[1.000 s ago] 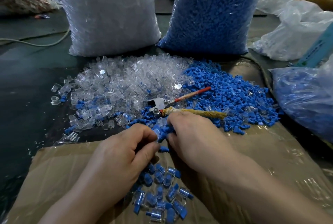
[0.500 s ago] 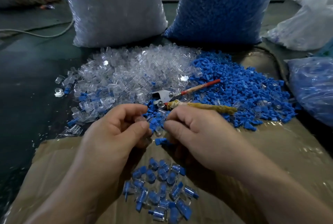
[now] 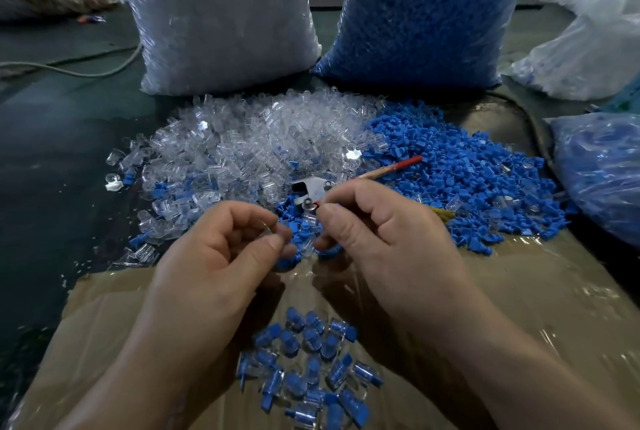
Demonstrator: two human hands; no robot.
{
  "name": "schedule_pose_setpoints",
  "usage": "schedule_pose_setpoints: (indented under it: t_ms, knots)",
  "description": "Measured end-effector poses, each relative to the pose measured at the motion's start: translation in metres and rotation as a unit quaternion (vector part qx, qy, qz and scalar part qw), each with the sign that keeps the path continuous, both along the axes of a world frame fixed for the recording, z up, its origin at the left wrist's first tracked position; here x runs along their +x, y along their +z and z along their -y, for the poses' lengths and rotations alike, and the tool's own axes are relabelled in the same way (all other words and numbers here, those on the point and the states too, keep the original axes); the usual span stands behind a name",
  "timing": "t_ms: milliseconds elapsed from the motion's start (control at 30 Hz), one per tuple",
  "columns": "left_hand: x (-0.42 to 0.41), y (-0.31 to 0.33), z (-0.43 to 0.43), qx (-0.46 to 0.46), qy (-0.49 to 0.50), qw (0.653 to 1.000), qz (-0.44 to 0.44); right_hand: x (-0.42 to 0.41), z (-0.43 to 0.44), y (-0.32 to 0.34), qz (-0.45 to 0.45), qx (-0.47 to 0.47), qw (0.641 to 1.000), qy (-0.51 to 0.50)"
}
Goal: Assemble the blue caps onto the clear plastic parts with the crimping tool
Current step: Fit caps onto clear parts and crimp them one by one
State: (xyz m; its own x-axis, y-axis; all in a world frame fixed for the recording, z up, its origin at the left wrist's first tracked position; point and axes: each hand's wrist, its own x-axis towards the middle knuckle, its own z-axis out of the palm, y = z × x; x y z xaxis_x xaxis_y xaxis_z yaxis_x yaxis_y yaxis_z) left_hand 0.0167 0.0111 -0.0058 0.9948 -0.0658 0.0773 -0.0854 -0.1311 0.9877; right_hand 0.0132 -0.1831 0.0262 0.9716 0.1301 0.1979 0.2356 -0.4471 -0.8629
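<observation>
Blue caps: loose heap [image 3: 460, 170] on the right of the work area, touching the heap of clear parts [image 3: 249, 145] on its left; a few lie mixed between the hands.
Left hand: [image 3: 214, 256] fingers curled, thumb and forefinger seem to pinch one clear part [image 3: 267, 229]; it is hard to make out.
Right hand: [image 3: 381, 235] fingers curled, thumb against forefinger; cannot tell whether a cap is held, the tips hide it.
Crimping tool: [image 3: 313, 187] lies on the heaps just beyond the right hand, metal head toward the left, nobody gripping it.
Finished pieces: small cluster [image 3: 308, 370] on the cardboard [image 3: 536, 291], near the wrists.
Step, my read: hand-fitting a cap onto the clear part before crimping.
Do it well: line the cap's stem up straight with the opening and seat it fully; a tilted cap will likely crimp crooked.
Next need: keep the left-hand pinch low on the clear part so the tool head has room.
Risk: clear parts are slick and easy to drop into the heap.
Background: two full bags, clear [image 3: 218, 14] and blue [image 3: 422, 14], stand behind.
</observation>
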Motion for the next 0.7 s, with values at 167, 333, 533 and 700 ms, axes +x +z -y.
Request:
schedule_pose_setpoints:
  t_ms: [167, 333, 533, 700]
  knots:
    - [-0.002, 0.003, 0.002, -0.139, 0.022, 0.987, -0.078, 0.001, 0.004, 0.007, -0.122, 0.139, 0.983, 0.008]
    - [-0.002, 0.008, 0.000, -0.142, -0.029, 0.986, -0.079, 0.000, 0.005, 0.009, -0.158, 0.158, 0.974, 0.045]
    - [-0.001, 0.008, 0.001, -0.143, -0.042, 0.987, -0.059, -0.005, -0.001, 0.014, -0.191, 0.205, 0.954, 0.107]
    - [-0.001, 0.009, 0.003, -0.123, -0.038, 0.992, -0.014, -0.008, -0.007, 0.015, -0.159, 0.183, 0.965, 0.103]
